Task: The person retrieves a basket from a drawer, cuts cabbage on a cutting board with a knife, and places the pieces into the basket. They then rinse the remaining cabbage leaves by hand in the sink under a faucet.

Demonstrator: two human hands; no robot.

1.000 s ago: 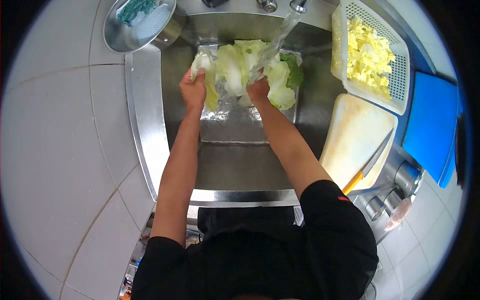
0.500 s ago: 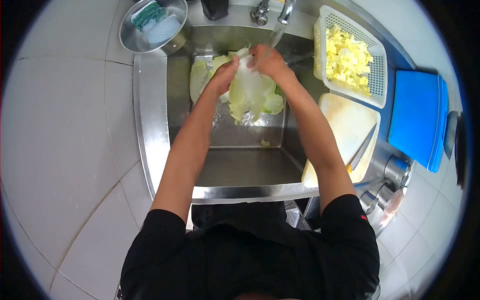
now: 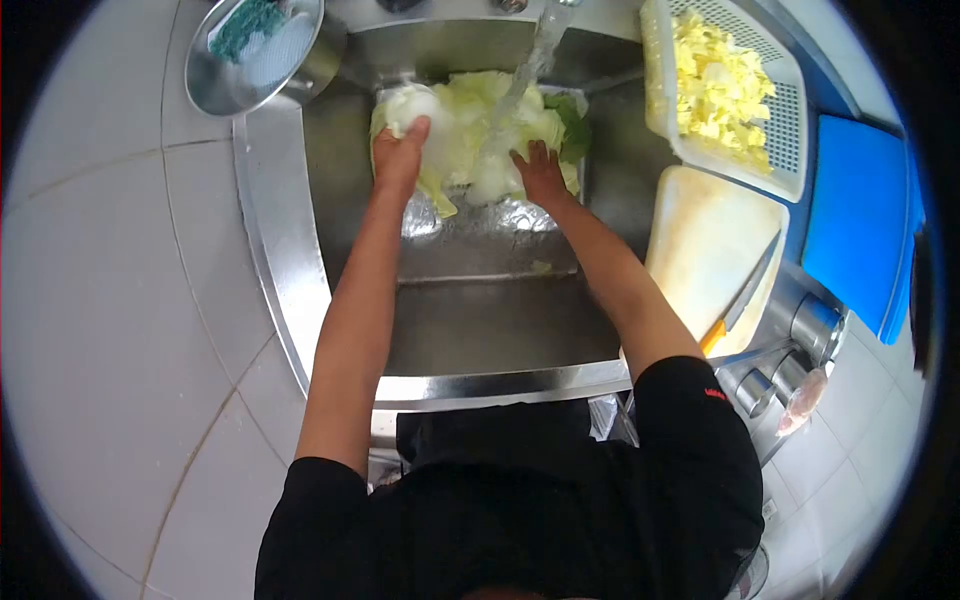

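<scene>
At the left of the steel sink [image 3: 490,335], my left hand [image 3: 398,160] is closed around the thick white base of a cabbage leaf [image 3: 412,103]. Fingers spread, my right hand [image 3: 543,176] rests at the edge of the pile of pale green cabbage leaves [image 3: 470,115] at the back of the sink. A stream of water [image 3: 543,48] pours from above onto the pile, just beyond my right fingertips. One darker green leaf [image 3: 572,130] lies at the pile's right side.
Right of the sink stand a white basket [image 3: 795,150] of cut yellow leaves [image 3: 715,90] and a cutting board [image 3: 700,240] carrying a knife [image 3: 745,295]. A blue case [image 3: 860,220] lies farther right. A metal pot [image 3: 205,75] with scrubbing cloths sits at the back left.
My hands have moved apart: the left shifted left with a leaf, while the right let go and came down toward the near right edge of the pile. The camera view has shifted.
</scene>
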